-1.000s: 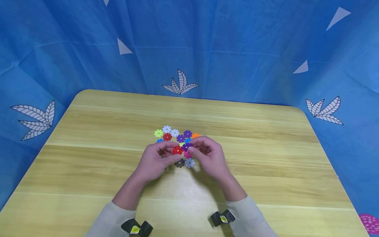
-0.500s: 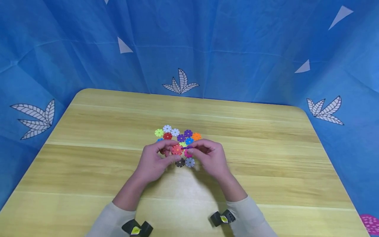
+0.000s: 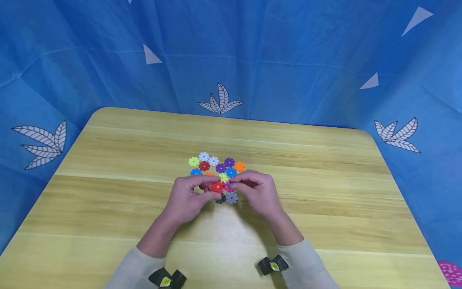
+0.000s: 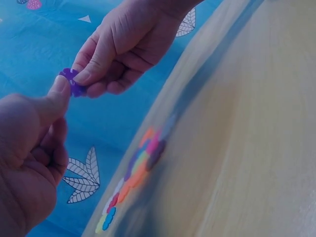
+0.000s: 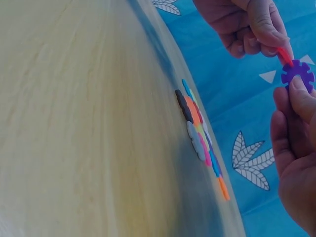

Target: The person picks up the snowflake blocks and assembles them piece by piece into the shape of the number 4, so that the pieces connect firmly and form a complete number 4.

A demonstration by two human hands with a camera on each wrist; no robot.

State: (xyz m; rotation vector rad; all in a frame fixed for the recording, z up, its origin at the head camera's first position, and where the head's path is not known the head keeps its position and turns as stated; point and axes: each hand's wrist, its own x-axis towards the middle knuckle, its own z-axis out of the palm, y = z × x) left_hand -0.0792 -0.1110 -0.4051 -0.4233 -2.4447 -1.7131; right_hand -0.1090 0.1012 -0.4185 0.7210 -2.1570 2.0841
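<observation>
Over the surface, the left hand pinched a red disc, the right hand a purple disc, seemingly touching; a skewed push risked popping either onto the other discs.

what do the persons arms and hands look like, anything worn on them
The left hand and right hand are ungloved. The left sleeve and right sleeve are plain pale grey-beige, ending short of the hands. Each carries a blocky black device with a yellow label, its print too small to read.
</observation>
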